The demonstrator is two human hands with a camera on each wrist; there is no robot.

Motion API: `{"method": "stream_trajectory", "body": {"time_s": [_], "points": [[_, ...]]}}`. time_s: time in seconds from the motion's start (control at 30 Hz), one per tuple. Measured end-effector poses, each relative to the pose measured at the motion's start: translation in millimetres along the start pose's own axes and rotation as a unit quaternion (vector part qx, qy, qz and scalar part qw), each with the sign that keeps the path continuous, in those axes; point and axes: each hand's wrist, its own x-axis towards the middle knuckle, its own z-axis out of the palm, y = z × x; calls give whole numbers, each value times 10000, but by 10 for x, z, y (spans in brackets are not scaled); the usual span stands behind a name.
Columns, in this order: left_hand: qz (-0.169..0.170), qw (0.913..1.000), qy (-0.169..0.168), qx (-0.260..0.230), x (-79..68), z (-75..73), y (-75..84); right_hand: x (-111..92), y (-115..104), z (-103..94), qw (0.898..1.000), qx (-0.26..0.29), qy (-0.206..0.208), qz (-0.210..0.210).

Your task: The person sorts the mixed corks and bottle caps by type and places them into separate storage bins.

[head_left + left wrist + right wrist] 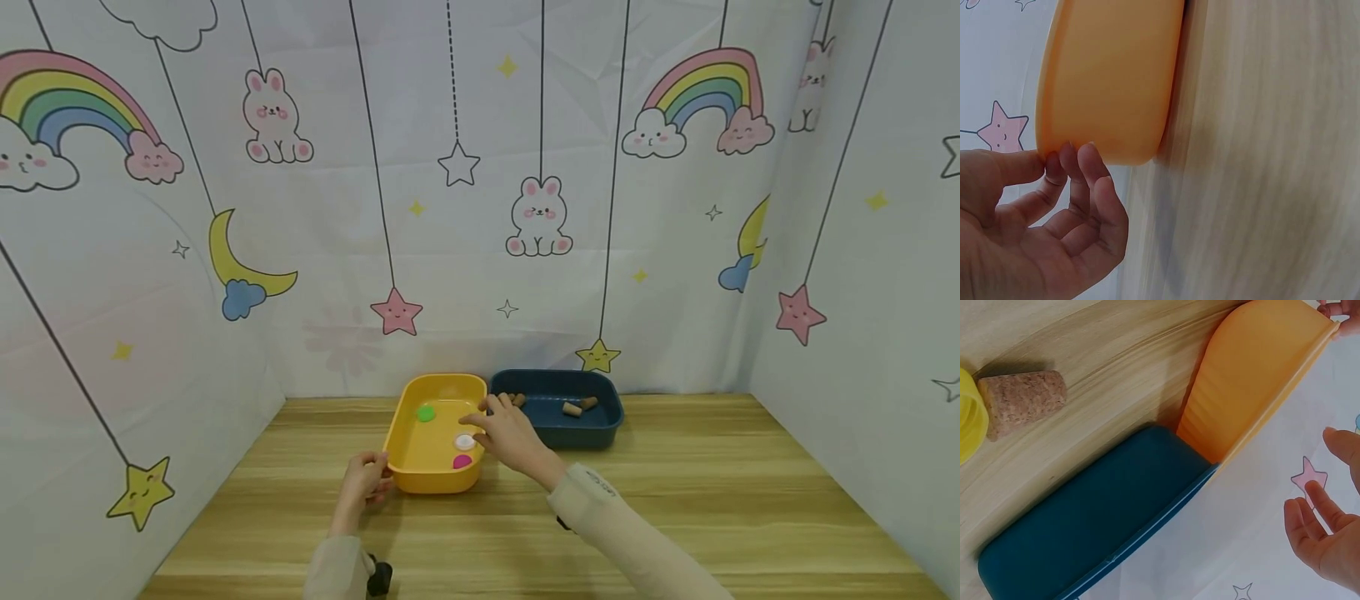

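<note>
My left hand [363, 477] pinches the rim of a yellow plastic tray [427, 448] at its near left corner, thumb on top and fingers beneath in the left wrist view. In the tray lie a green cap [426, 413], a white cap [465, 442] and a magenta cap [462, 462]. Over the tray's right edge hovers my right hand [513, 435], fingers spread and holding nothing. A dark blue tray [573, 438] stands against the yellow one's right side, with several corks [572, 410] inside, some partly hidden by the right hand.
In the right wrist view, a cork [1025, 399] and a yellow cap [969, 415] lie on the wooden table, hidden from the head view. A printed white backdrop [465, 242] rises behind both trays and along both sides.
</note>
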Motion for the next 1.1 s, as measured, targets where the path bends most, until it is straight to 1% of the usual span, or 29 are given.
{"method": "stream_trajectory", "body": {"time_s": [0.03,0.07,0.2,0.37,0.6,0.7,0.9,1.1], "points": [[-110,9999,84,89,-39,8,39,-10,5,4,10000,25,-12,5],[-140,9998,100,116,-63,9,62,-21,11,7,10000,70,-23,18],[-155,9997,69,168,-117,8,115,-76,47,18,9997,220,-68,-12],[-154,9998,72,136,-96,12,99,-154,96,69,9994,278,-79,-177],[-101,9999,95,92,-93,17,96,-236,135,145,9981,99,278,-541],[-95,9999,115,87,-101,21,101,-264,149,160,9972,99,357,-646],[-65,9999,100,94,-113,10,104,-319,168,154,9968,233,283,-712],[-83,9999,75,94,-110,8,102,-370,204,163,9973,132,152,-706]]}}
